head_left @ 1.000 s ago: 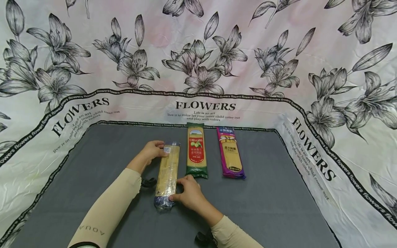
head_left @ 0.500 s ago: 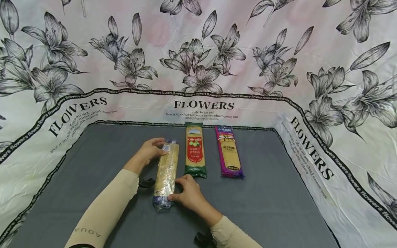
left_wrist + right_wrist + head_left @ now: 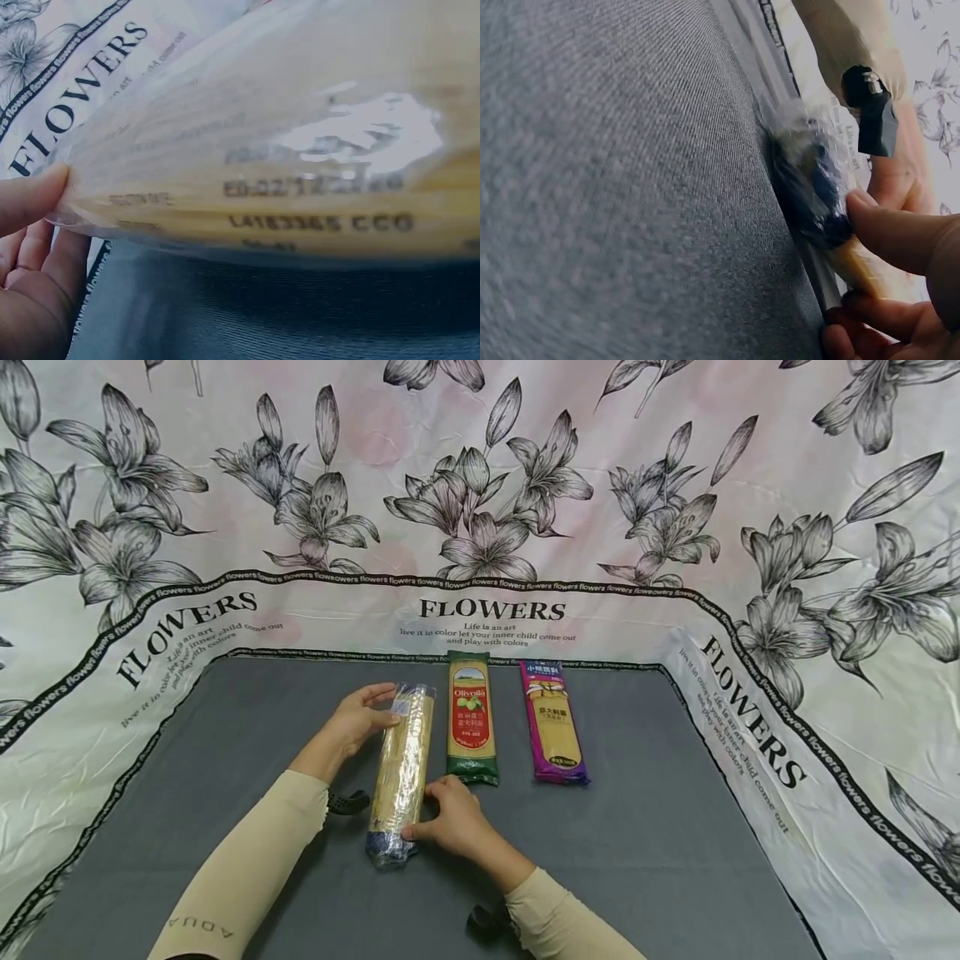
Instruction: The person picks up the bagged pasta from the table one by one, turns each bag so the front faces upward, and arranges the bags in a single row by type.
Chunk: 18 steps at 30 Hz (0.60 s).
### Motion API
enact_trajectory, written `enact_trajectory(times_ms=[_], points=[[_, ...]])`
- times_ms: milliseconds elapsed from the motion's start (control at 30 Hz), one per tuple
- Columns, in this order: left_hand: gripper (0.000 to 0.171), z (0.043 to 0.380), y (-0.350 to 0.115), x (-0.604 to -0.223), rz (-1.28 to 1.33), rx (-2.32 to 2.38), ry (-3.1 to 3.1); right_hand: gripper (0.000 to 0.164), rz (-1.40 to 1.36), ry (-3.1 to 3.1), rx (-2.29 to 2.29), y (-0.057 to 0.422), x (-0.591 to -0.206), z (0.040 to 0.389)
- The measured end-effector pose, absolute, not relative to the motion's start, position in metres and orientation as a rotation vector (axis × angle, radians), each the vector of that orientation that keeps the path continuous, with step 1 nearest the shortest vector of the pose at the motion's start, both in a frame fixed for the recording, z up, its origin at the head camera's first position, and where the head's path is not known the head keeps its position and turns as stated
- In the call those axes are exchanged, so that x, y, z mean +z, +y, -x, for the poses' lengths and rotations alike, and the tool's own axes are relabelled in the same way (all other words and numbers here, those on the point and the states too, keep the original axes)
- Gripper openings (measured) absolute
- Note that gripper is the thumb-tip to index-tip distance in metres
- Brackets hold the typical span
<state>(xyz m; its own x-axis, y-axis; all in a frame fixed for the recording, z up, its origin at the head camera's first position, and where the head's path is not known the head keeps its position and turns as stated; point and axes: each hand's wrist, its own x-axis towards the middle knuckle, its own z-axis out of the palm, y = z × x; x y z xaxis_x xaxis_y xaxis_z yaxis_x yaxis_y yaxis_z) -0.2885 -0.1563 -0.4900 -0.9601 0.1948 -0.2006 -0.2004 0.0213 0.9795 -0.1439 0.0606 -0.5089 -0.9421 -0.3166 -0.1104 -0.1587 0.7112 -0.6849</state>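
Note:
A clear-wrapped pack of spaghetti (image 3: 401, 768) with a dark blue lower end lies at a slant at the middle left in the head view. My left hand (image 3: 358, 722) pinches its far end. In the left wrist view, the thumb (image 3: 37, 196) is on the clear wrap and the other fingers are behind it; printed date lettering shows on the film. My right hand (image 3: 459, 818) holds the near right side by the blue end, thumb on top. In the right wrist view, that crinkled blue end (image 3: 817, 180) shows close over the cloth.
A green and red spaghetti pack (image 3: 472, 718) lies just right of the held one. Beyond it is a purple pasta pack (image 3: 555, 722). All are on a grey cloth surface (image 3: 637, 860) bordered by white flower-printed fabric (image 3: 495, 527).
The far end of the held spaghetti pack has risen slightly, my left hand moving up with it. My right hand stays at the near end. The other packs have not moved.

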Motion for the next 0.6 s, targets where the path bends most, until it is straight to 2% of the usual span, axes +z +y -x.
enact_trajectory(times_ms=[333, 600], points=[[0.072, 0.297, -0.152, -0.478, 0.137, 2.181, 1.907, 0.063, 0.267, 2.286, -1.674, 0.06, -0.512, 0.149], [0.073, 0.299, -0.149, -0.472, 0.176, 2.226, 1.865, 0.067, 0.222, 1.999, -1.979, 0.066, -0.516, 0.152]])
